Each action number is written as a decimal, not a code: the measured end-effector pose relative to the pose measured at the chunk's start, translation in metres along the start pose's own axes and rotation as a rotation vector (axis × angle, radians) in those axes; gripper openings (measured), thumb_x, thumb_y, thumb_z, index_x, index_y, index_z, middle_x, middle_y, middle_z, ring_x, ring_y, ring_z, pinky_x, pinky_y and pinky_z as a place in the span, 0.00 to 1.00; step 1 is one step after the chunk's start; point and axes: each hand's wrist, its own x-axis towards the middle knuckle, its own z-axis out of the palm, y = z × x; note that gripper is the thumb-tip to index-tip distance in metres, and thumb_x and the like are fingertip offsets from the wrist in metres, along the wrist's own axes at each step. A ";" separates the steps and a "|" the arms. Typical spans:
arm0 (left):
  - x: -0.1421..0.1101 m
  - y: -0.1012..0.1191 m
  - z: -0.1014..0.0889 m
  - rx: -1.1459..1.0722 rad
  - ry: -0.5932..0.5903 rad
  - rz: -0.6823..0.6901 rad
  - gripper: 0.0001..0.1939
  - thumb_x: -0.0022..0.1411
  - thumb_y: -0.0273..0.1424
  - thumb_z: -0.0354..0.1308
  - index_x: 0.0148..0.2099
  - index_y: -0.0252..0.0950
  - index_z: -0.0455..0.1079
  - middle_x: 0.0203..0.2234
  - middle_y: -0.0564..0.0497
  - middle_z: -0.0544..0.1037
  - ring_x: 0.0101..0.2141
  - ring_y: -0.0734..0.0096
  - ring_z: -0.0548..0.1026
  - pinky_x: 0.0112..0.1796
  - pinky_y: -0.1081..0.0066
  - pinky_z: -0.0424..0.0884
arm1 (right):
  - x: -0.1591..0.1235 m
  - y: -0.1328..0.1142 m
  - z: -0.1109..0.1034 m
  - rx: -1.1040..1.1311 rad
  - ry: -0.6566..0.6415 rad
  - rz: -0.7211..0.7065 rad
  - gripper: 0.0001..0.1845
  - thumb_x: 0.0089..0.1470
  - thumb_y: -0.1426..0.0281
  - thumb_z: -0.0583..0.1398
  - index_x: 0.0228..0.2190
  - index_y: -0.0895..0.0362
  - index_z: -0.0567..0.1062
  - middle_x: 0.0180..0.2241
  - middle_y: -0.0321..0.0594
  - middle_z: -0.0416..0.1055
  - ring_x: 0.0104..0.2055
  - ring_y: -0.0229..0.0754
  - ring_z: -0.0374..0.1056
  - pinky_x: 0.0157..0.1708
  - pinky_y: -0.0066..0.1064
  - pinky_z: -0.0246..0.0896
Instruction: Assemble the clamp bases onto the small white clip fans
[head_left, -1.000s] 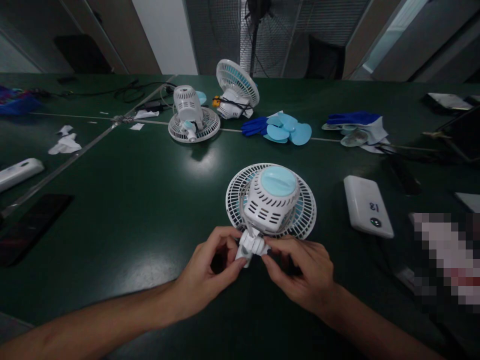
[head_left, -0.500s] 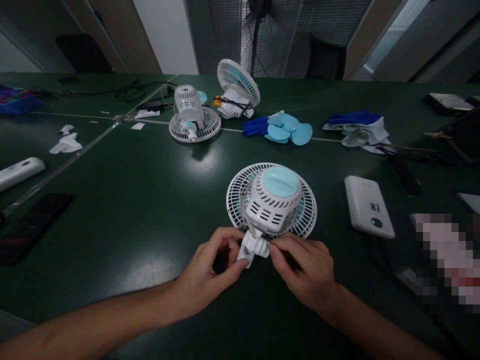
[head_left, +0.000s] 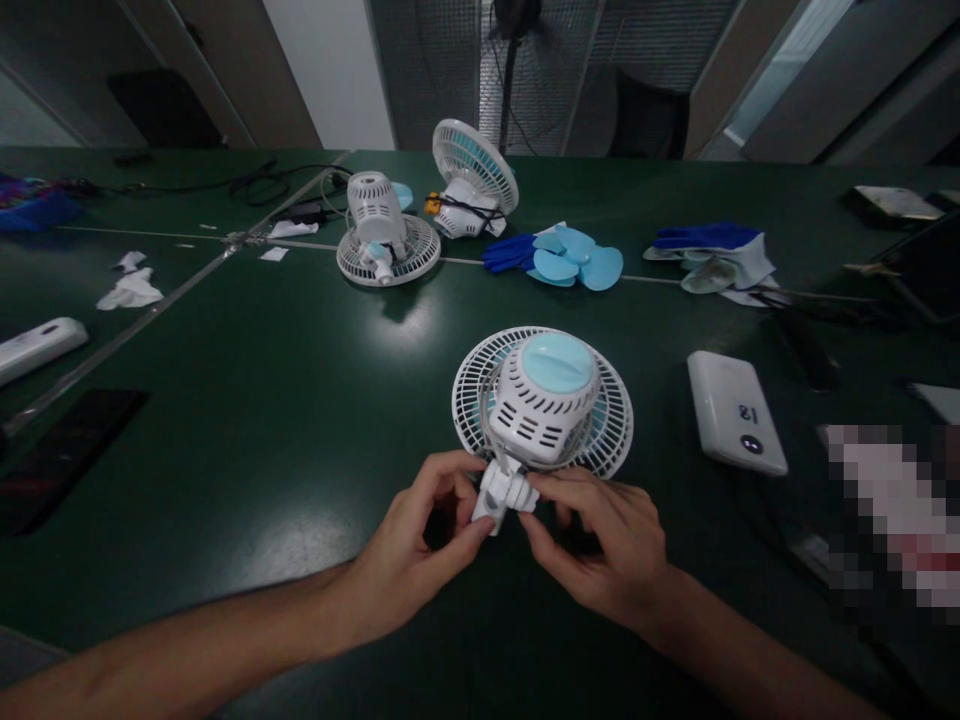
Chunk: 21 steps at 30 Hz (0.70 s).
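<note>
A small white fan [head_left: 534, 415] lies grille-down on the dark green table, its light blue rear cap [head_left: 557, 362] facing up. At its near end is a white clip-like bracket [head_left: 491, 503] with a ridged white knob [head_left: 519, 493] on its right. My left hand [head_left: 427, 535] pinches the bracket between thumb and fingers. My right hand [head_left: 607, 535] has its thumb and index finger closed on the knob from the right. A pale cable [head_left: 484, 415] runs along the left of the motor housing to the bracket.
Two more white fans [head_left: 388, 235] [head_left: 472, 180] stand further back. Light blue fan blades [head_left: 576, 258] lie beside blue-and-white gloves [head_left: 716, 255]. A white power bank [head_left: 736, 412] is to the right, a black phone [head_left: 64, 455] to the left. Paper scraps [head_left: 131, 285] lie at left.
My right thumb and index finger have shifted slightly left around the knob, taking a fuller grip. My left hand keeps its hold on the bracket. The fan stays in place.
</note>
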 end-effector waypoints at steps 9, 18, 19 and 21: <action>0.022 0.000 -0.025 0.693 -0.204 0.543 0.29 0.72 0.25 0.53 0.71 0.41 0.57 0.32 0.50 0.74 0.30 0.67 0.71 0.32 0.69 0.69 | 0.007 -0.001 -0.004 0.022 0.014 0.021 0.05 0.65 0.70 0.63 0.43 0.57 0.76 0.29 0.34 0.78 0.24 0.32 0.71 0.26 0.26 0.65; 0.056 -0.013 -0.032 0.715 -0.246 0.821 0.26 0.69 0.25 0.56 0.67 0.36 0.59 0.28 0.52 0.78 0.23 0.69 0.73 0.27 0.69 0.70 | 0.005 0.000 -0.002 0.023 -0.014 0.049 0.03 0.65 0.75 0.60 0.39 0.56 0.74 0.32 0.35 0.79 0.28 0.34 0.75 0.30 0.27 0.66; 0.057 -0.013 -0.031 0.696 -0.250 0.803 0.24 0.70 0.25 0.56 0.66 0.36 0.60 0.28 0.52 0.78 0.23 0.69 0.73 0.27 0.70 0.69 | 0.005 0.000 -0.002 0.029 0.000 0.050 0.04 0.64 0.75 0.61 0.41 0.57 0.74 0.32 0.35 0.79 0.29 0.34 0.75 0.30 0.27 0.66; 0.057 -0.013 -0.029 0.676 -0.256 0.773 0.22 0.71 0.26 0.56 0.64 0.37 0.61 0.28 0.52 0.79 0.23 0.69 0.74 0.26 0.70 0.69 | 0.003 0.000 -0.002 0.022 0.022 0.021 0.10 0.61 0.76 0.62 0.46 0.58 0.73 0.35 0.36 0.79 0.32 0.35 0.77 0.32 0.26 0.69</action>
